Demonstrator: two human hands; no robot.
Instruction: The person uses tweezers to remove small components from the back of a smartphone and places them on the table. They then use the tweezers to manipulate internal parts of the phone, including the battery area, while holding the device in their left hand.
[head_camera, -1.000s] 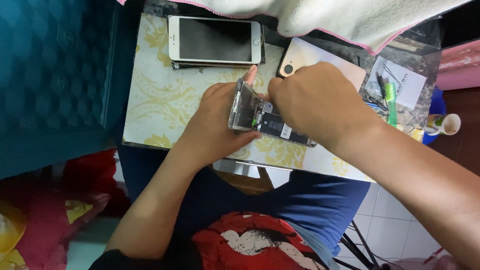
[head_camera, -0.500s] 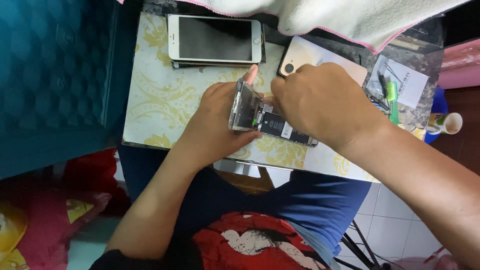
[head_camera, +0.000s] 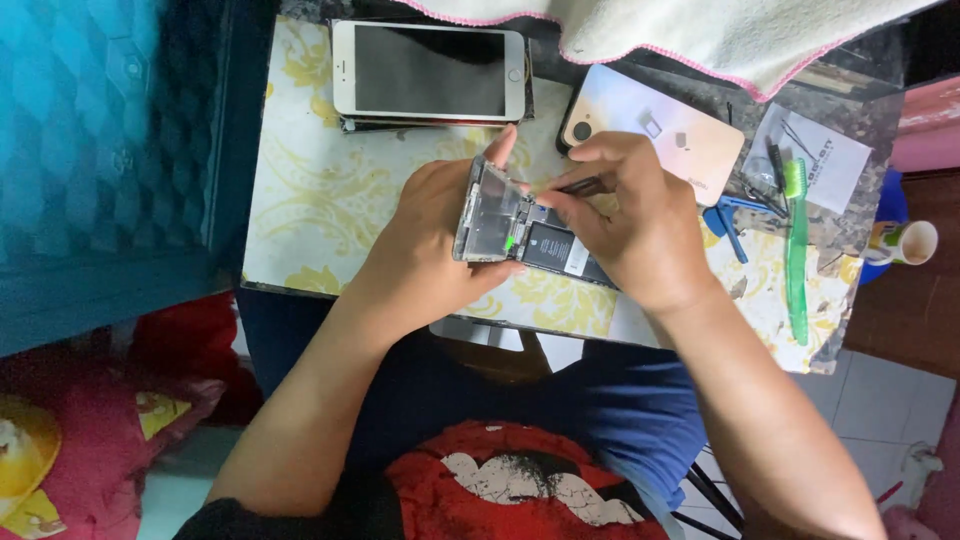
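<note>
**Black battery bared in an opened phone, held between two hands**

Black and grey, the opened phone (head_camera: 530, 235) lies at the centre of the yellow-patterned table cover (head_camera: 300, 200). The left hand (head_camera: 425, 245), at nine o'clock of it, grips its lifted screen panel, fingers curled round the edge. The right hand (head_camera: 630, 225), at three o'clock, is closed on a thin dark tool (head_camera: 580, 186) whose tip points into the phone's inside. Further out at three o'clock lies a green toothbrush (head_camera: 795, 250) beside blue tweezers (head_camera: 728, 222). At one o'clock rests a gold phone back (head_camera: 650, 130); at eleven, a white phone (head_camera: 428, 72), face up. Beyond, a cream towel (head_camera: 700, 35).
</note>
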